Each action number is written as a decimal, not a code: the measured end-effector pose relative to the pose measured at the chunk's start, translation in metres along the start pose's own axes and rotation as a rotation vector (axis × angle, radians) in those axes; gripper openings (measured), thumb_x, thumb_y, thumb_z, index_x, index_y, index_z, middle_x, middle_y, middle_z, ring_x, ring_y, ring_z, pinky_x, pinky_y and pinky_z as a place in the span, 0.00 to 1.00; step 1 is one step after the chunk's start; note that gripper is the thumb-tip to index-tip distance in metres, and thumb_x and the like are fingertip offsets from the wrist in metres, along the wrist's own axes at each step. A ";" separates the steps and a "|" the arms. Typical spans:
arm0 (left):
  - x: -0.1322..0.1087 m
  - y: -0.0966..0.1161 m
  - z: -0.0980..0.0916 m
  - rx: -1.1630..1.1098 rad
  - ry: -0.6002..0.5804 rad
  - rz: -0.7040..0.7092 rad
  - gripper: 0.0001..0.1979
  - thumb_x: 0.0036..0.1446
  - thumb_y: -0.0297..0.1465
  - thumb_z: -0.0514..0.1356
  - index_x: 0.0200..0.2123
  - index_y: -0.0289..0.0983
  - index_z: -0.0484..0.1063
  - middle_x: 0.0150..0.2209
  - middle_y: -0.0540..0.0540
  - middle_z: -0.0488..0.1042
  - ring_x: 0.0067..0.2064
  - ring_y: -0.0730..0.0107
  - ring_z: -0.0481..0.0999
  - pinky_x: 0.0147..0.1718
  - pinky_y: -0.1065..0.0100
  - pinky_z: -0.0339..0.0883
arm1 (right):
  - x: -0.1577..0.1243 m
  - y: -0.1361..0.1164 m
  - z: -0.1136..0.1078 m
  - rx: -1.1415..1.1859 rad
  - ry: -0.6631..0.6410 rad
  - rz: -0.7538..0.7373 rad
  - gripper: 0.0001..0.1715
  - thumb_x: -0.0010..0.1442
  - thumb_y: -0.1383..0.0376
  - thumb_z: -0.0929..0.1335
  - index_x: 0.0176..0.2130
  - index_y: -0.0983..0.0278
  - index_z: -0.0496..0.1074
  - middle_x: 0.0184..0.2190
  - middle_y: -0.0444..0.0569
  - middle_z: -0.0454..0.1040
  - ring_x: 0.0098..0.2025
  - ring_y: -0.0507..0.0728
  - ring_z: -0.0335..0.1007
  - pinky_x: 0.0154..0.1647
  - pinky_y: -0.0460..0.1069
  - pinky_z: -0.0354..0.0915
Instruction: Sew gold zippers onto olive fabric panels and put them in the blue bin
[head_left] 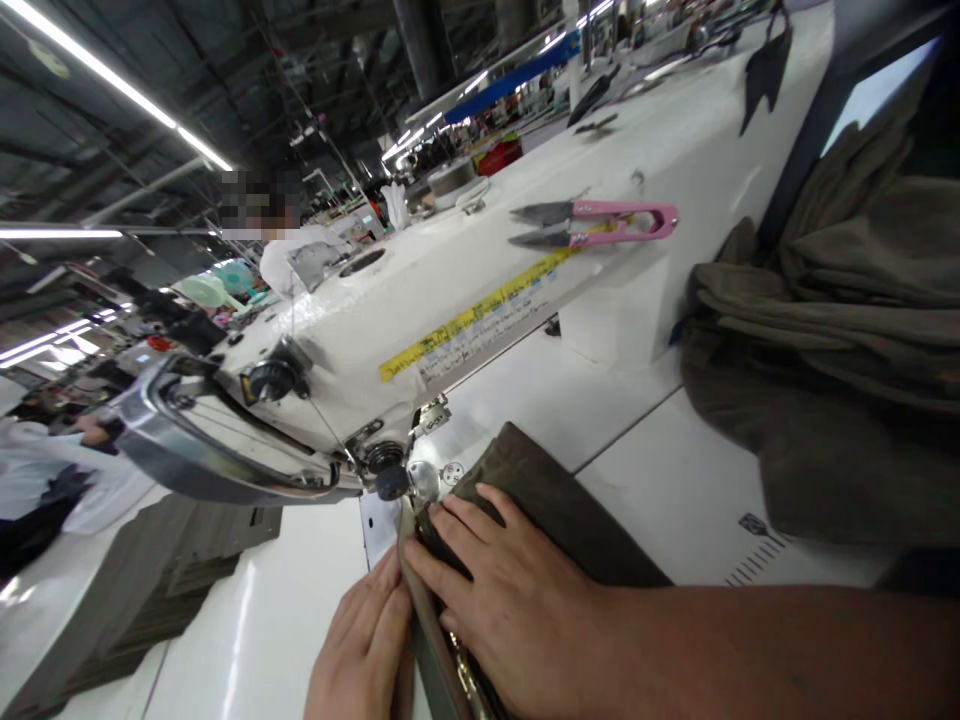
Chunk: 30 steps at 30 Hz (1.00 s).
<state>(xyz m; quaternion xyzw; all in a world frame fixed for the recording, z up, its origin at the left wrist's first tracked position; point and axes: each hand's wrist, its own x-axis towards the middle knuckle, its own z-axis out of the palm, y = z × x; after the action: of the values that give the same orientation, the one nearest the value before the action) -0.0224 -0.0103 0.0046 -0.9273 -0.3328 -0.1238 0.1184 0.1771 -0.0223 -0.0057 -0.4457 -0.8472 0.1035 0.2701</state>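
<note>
Dark olive fabric point(559, 500) lies under the head of a white sewing machine point(480, 270), its folded edge running down towards the bottom of the view. My right hand point(502, 590) rests flat on the fabric just below the needle area, fingers spread. Left of it, my left hand point(364, 640) has its fingers pressed together along the fabric's folded edge; its thumb is hidden. A shiny metallic strip, perhaps a zipper point(466, 670), shows beneath my right palm. The presser foot is mostly hidden behind the machine's head.
Pink-handled thread snips point(600, 222) lie on the machine's arm. More olive fabric point(840, 380) is heaped at the right. Stacked olive pieces point(150, 590) lie at the left. Other people, one in a white top point(300, 255), are in the background.
</note>
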 end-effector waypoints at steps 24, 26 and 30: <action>0.001 0.024 0.008 0.014 0.117 -0.091 0.17 0.58 0.19 0.46 0.46 0.31 0.68 0.46 0.36 0.71 0.48 0.60 0.71 0.45 0.57 0.70 | -0.012 0.006 -0.002 -0.169 -0.147 -0.196 0.32 0.60 0.69 0.57 0.63 0.65 0.45 0.62 0.53 0.47 0.63 0.59 0.39 0.61 0.60 0.47; 0.007 0.022 0.008 -0.005 0.098 -0.104 0.16 0.57 0.19 0.47 0.45 0.30 0.69 0.46 0.36 0.71 0.48 0.59 0.71 0.45 0.56 0.70 | -0.009 0.010 0.000 -0.188 -0.139 -0.182 0.32 0.60 0.70 0.57 0.62 0.67 0.45 0.62 0.53 0.48 0.63 0.58 0.39 0.61 0.60 0.46; 0.023 0.016 0.008 -0.060 0.101 -0.157 0.13 0.57 0.20 0.50 0.43 0.30 0.70 0.45 0.37 0.72 0.47 0.59 0.72 0.44 0.57 0.70 | 0.001 0.022 0.004 -0.211 -0.132 -0.185 0.32 0.60 0.71 0.57 0.62 0.68 0.46 0.61 0.55 0.50 0.64 0.58 0.38 0.61 0.60 0.46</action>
<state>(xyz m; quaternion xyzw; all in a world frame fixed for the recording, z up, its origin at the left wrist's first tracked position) 0.0060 -0.0064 0.0023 -0.8939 -0.3944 -0.1894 0.0972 0.1902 -0.0085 -0.0184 -0.3841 -0.9066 0.0175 0.1739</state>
